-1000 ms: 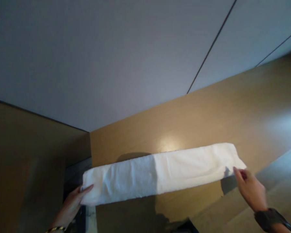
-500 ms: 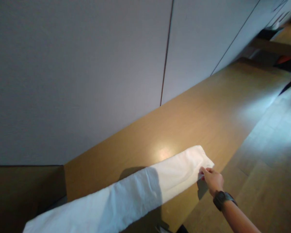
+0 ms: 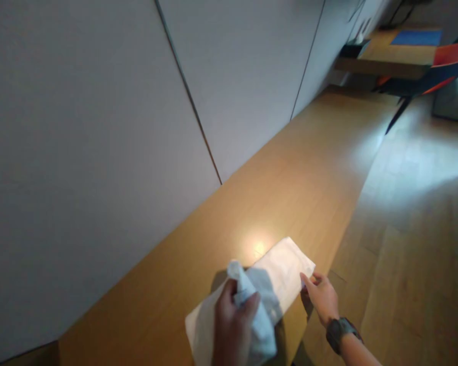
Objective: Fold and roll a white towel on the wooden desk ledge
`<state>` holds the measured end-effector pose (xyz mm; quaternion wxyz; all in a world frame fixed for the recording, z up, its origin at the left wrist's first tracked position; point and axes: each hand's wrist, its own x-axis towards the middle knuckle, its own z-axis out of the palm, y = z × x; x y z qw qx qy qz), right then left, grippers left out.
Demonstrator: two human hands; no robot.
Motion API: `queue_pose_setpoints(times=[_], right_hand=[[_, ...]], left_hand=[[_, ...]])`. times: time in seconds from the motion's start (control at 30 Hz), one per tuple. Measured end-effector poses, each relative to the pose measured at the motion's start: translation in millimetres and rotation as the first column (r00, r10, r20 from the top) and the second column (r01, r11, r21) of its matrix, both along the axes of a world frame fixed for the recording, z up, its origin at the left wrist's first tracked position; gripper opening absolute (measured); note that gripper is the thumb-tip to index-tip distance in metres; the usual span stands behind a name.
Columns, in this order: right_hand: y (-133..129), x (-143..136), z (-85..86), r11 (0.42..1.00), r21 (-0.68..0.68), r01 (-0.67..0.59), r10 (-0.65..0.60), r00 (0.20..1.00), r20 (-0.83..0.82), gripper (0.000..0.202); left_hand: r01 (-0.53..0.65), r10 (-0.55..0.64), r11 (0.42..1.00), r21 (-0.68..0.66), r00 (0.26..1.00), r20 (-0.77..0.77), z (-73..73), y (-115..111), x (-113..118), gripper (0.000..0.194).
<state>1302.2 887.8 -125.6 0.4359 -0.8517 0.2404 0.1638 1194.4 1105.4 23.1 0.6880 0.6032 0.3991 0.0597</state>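
Observation:
A white cloth [image 3: 286,269], folded into a strip, lies on a long wooden bench top [image 3: 290,183]. My left hand [image 3: 234,315] is closed around a bunched end of the cloth, lifted and folded back over the strip. At the strip's far end, my right hand [image 3: 320,295] pinches the front edge of the cloth between thumb and fingers. The left hand and the raised fold hide the middle of the strip. A dark watch [image 3: 341,333] is on the right wrist.
A pale panelled wall [image 3: 110,142] with dark seams runs along the bench's back edge. Wooden floor [image 3: 385,284] lies to the right. Farther off stand a desk [image 3: 389,63] with a blue mat [image 3: 416,37] and a chair with orange parts [image 3: 454,53].
My left hand has come into view holding the cloth's near end, now folded toward the far end, so the strip is shorter. My right hand stays at the far edge. The view has turned right.

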Motion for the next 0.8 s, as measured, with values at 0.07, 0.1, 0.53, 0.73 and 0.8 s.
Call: queue_pose_setpoints(times=[0.07,0.1,0.53,0.73,0.8], right_hand=[[-2,1,4.8,0.995,0.093,0.025,-0.024,1.000,-0.013,0.060],[-2,1,7.5,0.990,0.137,0.037,-0.034,0.999,-0.019,0.063],[13,37,36.2,0.976,0.191,0.108,-0.099,0.993,-0.060,0.057],[27,22,76.0,0.867,0.497,0.025,-0.025,1.000,-0.007,0.065],[28,19,107.5,0.811,0.569,-0.133,0.077,0.990,0.120,0.065]], left_hand=[[0.070,-0.067,0.995,-0.068,0.996,0.056,-17.9,-46,55,0.028],[0.108,-0.098,0.988,-0.114,0.991,0.091,-30.1,-66,79,0.029],[0.557,-0.438,0.607,0.567,0.830,-0.345,-85.1,-2,90,0.036],[0.652,-0.597,0.742,0.156,0.748,-0.291,-86.6,-14,129,0.080],[0.615,-0.621,0.783,-0.086,0.780,-0.078,-70.5,0,132,0.091]])
